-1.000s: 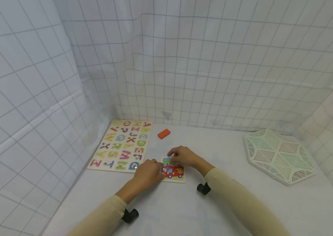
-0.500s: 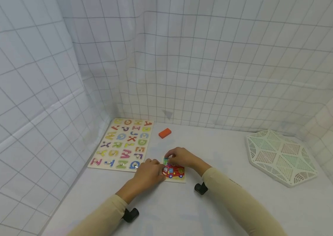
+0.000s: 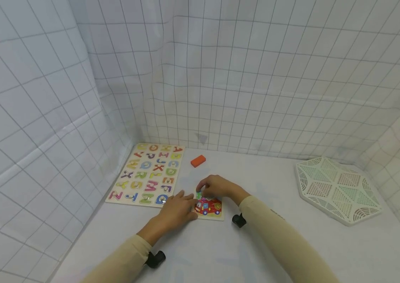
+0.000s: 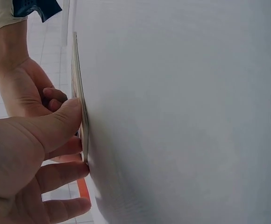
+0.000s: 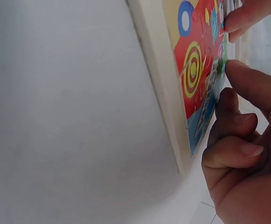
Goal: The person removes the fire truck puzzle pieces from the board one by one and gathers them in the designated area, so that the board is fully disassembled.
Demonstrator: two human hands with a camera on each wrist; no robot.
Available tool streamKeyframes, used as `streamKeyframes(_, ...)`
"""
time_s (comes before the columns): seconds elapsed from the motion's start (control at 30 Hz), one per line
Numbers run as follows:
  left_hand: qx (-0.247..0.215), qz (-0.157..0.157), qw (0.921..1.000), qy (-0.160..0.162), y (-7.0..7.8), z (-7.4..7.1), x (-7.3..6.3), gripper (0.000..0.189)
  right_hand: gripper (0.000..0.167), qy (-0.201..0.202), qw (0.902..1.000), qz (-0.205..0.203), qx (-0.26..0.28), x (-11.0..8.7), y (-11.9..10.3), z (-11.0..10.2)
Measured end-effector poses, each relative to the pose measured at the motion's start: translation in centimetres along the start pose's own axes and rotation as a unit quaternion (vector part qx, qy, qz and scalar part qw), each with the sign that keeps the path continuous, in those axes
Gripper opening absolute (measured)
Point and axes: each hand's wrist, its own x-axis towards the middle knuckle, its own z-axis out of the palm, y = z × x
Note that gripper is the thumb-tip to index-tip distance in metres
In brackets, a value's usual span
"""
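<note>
A small wooden jigsaw puzzle with a red fire truck picture lies on the white table between my hands. My left hand rests at its left side, fingers spread, thumb and index fingertips touching the board's edge. In the left wrist view the thumb lies along the pale board edge. My right hand reaches over the far side of the puzzle, thumb and index finger pinching at the green corner piece. Its other fingers are curled under in the right wrist view. The hand covers much of the puzzle's upper part.
A wooden alphabet board with colored letters lies to the left, close to my left fingers. An orange block sits beyond the puzzle. A white patterned hexagonal basket or trivet lies far right. Grid-patterned curtains surround the table.
My right thumb and index finger have closed together over the green corner and shifted slightly left. The left fingers have spread a little at the puzzle's edge.
</note>
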Motion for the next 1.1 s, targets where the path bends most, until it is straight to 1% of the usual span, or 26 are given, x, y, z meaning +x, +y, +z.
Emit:
streamKeyframes(0.07, 0.000, -0.005, 1.0000, -0.005, 0.10, 0.06, -0.02, 0.051, 0.021, -0.004, 1.0000, -0.002, 0.001, 0.01, 0.13, 0.00)
streamKeyframes(0.3, 0.006, -0.014, 0.9999, 0.006, 0.24, -0.05, -0.10, 0.049, 0.022, -0.015, 0.9996, -0.007, 0.024, 0.60, 0.21, -0.02)
streamKeyframes(0.53, 0.012, -0.016, 0.9998, 0.003, 0.40, 0.37, 0.05, 0.049, 0.021, -0.031, 0.9977, 0.018, 0.057, 0.88, -0.04, 0.29)
streamKeyframes(0.73, 0.010, -0.021, 0.9997, 0.004, 0.36, 0.59, 0.10, 0.050, 0.022, -0.028, 0.9969, 0.023, 0.070, 0.78, -0.22, 0.19)
streamKeyframes(0.93, 0.021, -0.010, 0.9996, 0.013, 0.37, 0.46, 0.00, 0.050, 0.020, -0.020, 0.9952, 0.030, 0.091, 0.66, -0.32, 0.06)
streamKeyframes(1.1, 0.020, -0.009, 0.9996, 0.015, 0.50, 0.29, -0.07, 0.049, 0.015, -0.009, 0.9933, 0.024, 0.113, 0.61, -0.29, 0.00)
